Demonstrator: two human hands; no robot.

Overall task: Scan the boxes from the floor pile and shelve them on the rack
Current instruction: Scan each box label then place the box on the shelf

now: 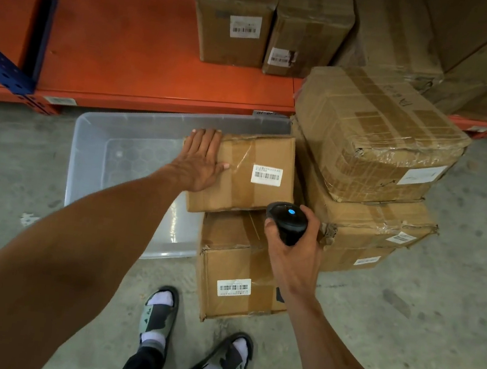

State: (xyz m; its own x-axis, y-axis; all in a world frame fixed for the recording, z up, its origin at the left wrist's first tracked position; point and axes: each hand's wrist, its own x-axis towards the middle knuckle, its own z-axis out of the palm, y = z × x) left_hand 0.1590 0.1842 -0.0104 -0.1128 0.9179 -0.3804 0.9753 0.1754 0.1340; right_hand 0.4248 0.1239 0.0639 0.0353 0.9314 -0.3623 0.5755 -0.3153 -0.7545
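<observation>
A taped cardboard box [259, 155] with a barcode label [266, 175] lies on top of a lower box [234, 264] in the floor pile. My left hand [201, 162] rests flat on its left end, fingers straight. My right hand [293, 241] grips a black handheld scanner [288, 222] with a blue light, held just below the label. To the right stands a stack of larger taped boxes [374, 134]. The orange rack shelf [130, 43] lies beyond.
A clear plastic bin [97, 145] sits on the concrete floor left of the pile, under my left arm. Several boxes [234, 17] stand on the shelf at the back right. A blue rack upright [2, 66] is at the left. My sandalled feet [195, 343] are below.
</observation>
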